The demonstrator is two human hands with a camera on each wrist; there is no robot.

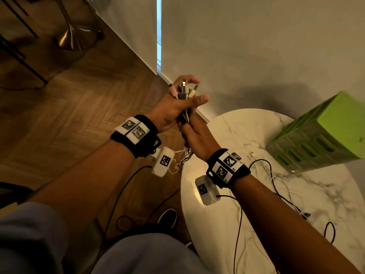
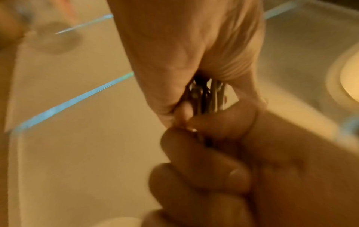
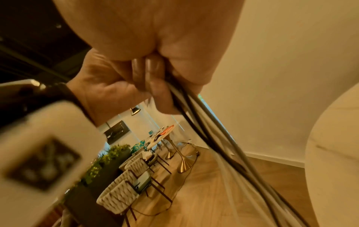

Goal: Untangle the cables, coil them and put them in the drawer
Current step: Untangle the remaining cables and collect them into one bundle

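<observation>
My left hand grips a bundle of black and white cables just under their plugs, which stick up between thumb and fingers. Directly below, my right hand is curled round the same bundle. In the left wrist view the cables run from my left palm down into the right hand's fingers. Out of my right hand the cables trail down in several strands. More cable lies loose on the table. The green drawer unit stands on the table at the right.
The round white marble table stands below and to the right of my hands, close to a pale wall. Wooden floor lies on the left, with a brass table base further off. Thin dark leads hang by my legs.
</observation>
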